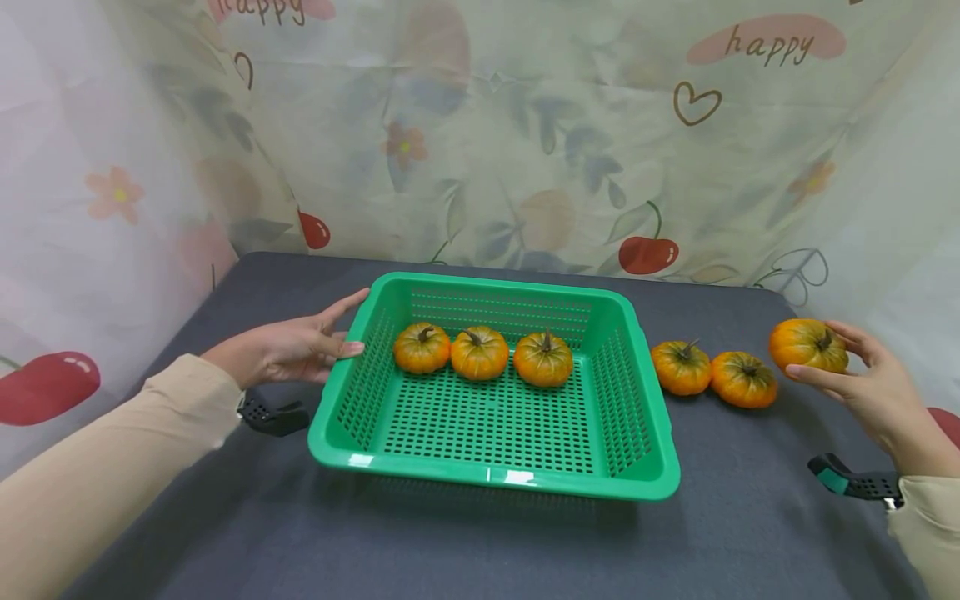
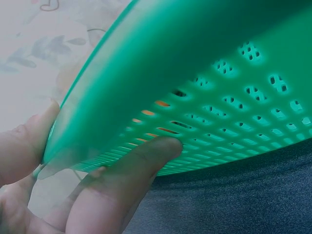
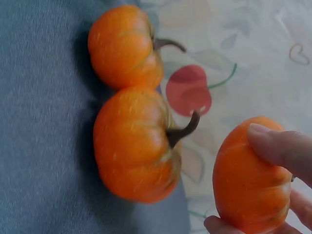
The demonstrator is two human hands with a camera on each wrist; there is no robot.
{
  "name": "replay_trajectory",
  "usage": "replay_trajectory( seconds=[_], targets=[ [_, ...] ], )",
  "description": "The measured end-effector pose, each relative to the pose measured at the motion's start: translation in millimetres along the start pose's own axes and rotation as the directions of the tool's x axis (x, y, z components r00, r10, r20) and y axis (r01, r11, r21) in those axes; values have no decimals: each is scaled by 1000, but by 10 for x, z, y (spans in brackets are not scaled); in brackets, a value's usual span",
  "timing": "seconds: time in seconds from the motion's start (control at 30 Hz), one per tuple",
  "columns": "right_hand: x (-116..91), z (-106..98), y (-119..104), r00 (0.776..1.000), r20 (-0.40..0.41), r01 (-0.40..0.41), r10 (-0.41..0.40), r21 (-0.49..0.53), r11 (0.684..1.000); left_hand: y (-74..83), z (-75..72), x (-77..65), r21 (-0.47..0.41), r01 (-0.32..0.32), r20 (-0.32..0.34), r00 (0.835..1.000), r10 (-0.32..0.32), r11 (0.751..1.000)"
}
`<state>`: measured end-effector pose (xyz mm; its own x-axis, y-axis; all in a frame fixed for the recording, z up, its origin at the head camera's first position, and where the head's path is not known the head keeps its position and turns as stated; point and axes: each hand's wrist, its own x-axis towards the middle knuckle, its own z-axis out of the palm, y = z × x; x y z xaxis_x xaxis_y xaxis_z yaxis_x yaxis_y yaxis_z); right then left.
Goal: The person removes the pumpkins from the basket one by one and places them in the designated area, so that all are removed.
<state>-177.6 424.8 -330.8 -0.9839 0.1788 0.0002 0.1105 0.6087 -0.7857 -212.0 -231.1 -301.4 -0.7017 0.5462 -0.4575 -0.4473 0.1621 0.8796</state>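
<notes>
Right of basket (image 1: 487, 475) | pumpkin (image 1: 804, 343) | in right grip (image 1: 879, 385), between thumb and fingers

Basket (image 1: 450, 468) open above; two pumpkins (image 1: 681, 371), right wall (image 1: 626, 408) block low sideways path.

The basket (image 1: 450, 471) is green, the pumpkins (image 1: 480, 353) orange, the backdrop (image 1: 495, 150) cherry-printed.

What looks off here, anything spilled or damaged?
Nothing stands out. Three pumpkins sit inside the green basket, no visible damage; two more pumpkins rest beside it on the table; the right hand holds a sixth pumpkin.
</notes>
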Motion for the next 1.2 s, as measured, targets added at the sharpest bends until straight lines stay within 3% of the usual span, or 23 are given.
replay_trajectory(
  seconds=[0.4, 0.63, 0.87, 1.2],
  targets=[
    [118, -64, 275, 995, -12, -99, 98, -91, 991, 10, 12, -12, -3, 9, -15, 1000, -9, 1000],
    [172, -47, 432, 984, 32, -169, 175, -148, 975, 6, 7, -9, 1, 6, -16, 1000, -6, 1000],
    [133, -74, 465, 974, 141, -159, 177, -129, 979, -10, -3, 11, 9, 3, -13, 1000, -3, 1000],
    [155, -53, 464, 971, 150, -162, 187, -163, 973, -3, 4, -3, 8, 2, -13, 1000, -2, 1000]
  ],
)
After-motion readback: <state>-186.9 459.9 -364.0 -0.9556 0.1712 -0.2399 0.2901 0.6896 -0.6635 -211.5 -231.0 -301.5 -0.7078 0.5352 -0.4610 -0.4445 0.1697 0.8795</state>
